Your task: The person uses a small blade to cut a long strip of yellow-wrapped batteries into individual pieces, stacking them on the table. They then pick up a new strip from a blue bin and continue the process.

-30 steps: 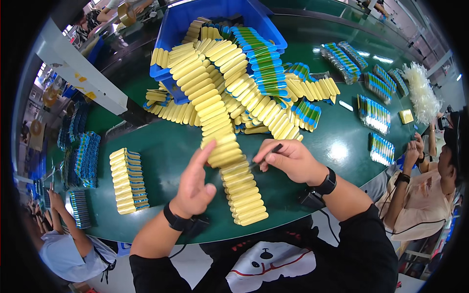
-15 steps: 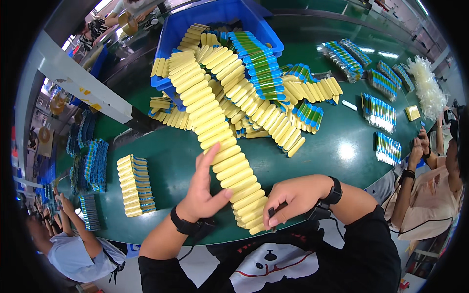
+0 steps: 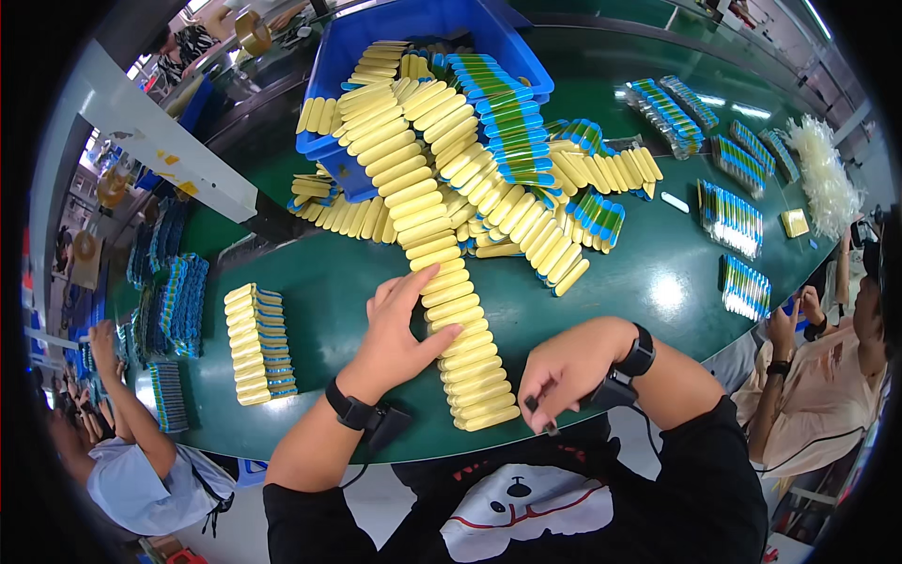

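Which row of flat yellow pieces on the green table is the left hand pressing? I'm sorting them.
The long central row of yellow pieces running from the blue bin to the table's near edge; the left hand rests on it, unlike the separate short row farther left.

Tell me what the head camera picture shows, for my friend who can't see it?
A person's left hand lies flat on a long row of yellow packets on a green table, while the right hand pinches a small dark tool near the table's edge. More packets spill from a blue bin behind.
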{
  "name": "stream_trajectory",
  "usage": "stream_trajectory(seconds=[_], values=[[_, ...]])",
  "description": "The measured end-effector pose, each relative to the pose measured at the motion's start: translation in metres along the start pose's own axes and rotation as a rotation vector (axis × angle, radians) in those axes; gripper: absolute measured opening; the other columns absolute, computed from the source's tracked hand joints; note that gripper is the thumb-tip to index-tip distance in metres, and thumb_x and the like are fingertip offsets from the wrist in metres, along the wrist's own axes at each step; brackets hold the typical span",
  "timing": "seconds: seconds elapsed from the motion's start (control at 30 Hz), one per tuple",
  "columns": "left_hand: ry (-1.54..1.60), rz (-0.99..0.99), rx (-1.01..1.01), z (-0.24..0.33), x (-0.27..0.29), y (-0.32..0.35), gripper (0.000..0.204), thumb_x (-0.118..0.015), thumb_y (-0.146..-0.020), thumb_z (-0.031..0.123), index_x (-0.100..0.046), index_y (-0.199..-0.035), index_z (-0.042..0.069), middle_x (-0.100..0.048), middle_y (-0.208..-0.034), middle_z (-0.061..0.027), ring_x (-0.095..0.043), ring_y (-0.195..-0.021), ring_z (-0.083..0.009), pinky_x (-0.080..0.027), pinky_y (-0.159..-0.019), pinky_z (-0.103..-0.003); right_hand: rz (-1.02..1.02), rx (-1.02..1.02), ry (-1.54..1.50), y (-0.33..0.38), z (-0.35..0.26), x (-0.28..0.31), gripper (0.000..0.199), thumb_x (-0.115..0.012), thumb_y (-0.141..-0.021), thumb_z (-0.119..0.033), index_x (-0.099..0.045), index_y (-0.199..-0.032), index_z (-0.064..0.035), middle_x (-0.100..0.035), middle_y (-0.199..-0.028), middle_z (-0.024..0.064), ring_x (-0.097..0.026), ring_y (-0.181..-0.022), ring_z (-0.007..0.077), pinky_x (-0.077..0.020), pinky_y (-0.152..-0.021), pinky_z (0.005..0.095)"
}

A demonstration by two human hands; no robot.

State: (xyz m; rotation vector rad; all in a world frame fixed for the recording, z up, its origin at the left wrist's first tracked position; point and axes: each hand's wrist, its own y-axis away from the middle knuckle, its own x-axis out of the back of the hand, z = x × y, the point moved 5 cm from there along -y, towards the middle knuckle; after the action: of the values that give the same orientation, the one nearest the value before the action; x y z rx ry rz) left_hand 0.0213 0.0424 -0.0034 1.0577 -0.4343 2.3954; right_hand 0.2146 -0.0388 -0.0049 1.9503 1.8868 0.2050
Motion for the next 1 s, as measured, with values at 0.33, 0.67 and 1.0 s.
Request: stream_trajectory(seconds=[0.33,0.67,1.0], values=[[0.037,0.025,-0.02,-0.001,-0.001,0.0,0.084,-0.082,-0.078,0.033,-0.043,-0.147,0.006,-0.058,-0.134,-0.0138,-0.046,-0.127,-0.0321,-0.03,-0.108,-0.045,1.19,0.575,0.335,-0.003,-0.016,0.06,0.021,-0.061,-0.098,-0.01,-0.069,-0.116,-0.0046,-0.056,-0.086,0.006,-0.055,-0.077,0.0176,-0.0453,-0.07,0.0301],[0.035,0.03,-0.02,-0.001,0.0,0.001,0.087,-0.082,-0.078,0.035,-0.041,-0.149,0.005,-0.059,-0.133,-0.015,-0.046,-0.127,-0.0336,-0.03,-0.108,-0.046,1.244,0.322,0.5,-0.003,-0.023,0.059,0.018,-0.063,-0.096,-0.011,-0.07,-0.113,-0.0083,-0.056,-0.085,0.0084,-0.057,-0.077,0.0245,-0.046,-0.07,0.0341],[0.273,0.095,-0.124,0.001,0.01,0.005,0.078,-0.077,-0.081,0.027,-0.045,-0.148,0.003,-0.058,-0.13,-0.0148,-0.048,-0.123,-0.0305,-0.036,-0.107,-0.042,1.366,0.552,0.199,0.017,-0.014,0.052,0.013,-0.062,-0.098,-0.01,-0.071,-0.106,-0.0054,-0.06,-0.092,0.0044,-0.06,-0.09,0.0152,-0.0486,-0.078,0.0284]])
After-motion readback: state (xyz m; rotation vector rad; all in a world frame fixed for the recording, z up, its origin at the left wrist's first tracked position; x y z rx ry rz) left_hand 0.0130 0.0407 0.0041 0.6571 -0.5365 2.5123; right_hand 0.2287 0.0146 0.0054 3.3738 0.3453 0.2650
